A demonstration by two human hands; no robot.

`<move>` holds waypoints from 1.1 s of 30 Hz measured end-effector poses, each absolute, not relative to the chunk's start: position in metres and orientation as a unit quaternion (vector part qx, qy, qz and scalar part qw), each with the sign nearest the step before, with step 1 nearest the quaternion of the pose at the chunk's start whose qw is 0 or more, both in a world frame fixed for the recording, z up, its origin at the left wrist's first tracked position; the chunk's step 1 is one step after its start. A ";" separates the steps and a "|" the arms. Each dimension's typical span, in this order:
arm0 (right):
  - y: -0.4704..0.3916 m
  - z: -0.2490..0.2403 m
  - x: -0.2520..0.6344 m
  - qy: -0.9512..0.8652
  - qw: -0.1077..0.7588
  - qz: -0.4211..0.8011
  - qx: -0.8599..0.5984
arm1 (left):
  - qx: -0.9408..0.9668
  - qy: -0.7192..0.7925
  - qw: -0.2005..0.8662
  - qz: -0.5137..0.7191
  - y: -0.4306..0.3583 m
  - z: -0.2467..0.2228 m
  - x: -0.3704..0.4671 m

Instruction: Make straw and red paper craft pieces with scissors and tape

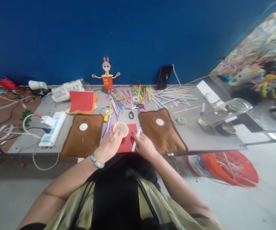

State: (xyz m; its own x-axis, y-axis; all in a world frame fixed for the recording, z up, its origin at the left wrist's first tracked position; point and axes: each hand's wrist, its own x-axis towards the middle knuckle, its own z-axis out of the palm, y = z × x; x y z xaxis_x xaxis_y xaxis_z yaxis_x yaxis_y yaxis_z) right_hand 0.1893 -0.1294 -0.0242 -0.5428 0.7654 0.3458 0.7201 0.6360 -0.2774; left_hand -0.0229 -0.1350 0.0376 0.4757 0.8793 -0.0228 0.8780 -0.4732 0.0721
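Observation:
A white paper cup (124,126) is on a sheet of red paper (128,147) at the table's front edge, its open mouth facing up. My left hand (110,144) grips the cup's near rim, thumb and fingers closed around it. Between the fingers of my right hand (145,145) is a slim white pen (135,143), slanting over the paper's right side. Brown padded pouches lie on both sides of the paper, a left pouch (83,140) and a right pouch (163,135). Behind the paper rest black-handled scissors (131,114).
Colourful pipe cleaners (121,100) are spread along the back. A rabbit figure in a red cup (107,82) stands by the blue wall. A power strip (53,129) and cables lie left; a glass pitcher (221,113) stands right. An orange bucket (224,167) lies below.

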 end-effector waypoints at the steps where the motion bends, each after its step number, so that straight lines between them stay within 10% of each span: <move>1: -0.129 -0.025 0.190 -0.876 0.224 0.055 -0.423 | 0.857 0.514 0.027 0.001 -0.139 0.040 -0.018; 33: -0.129 -0.029 0.192 -0.870 0.226 0.068 -0.432 | 0.835 0.538 0.114 0.034 -0.111 0.049 -0.033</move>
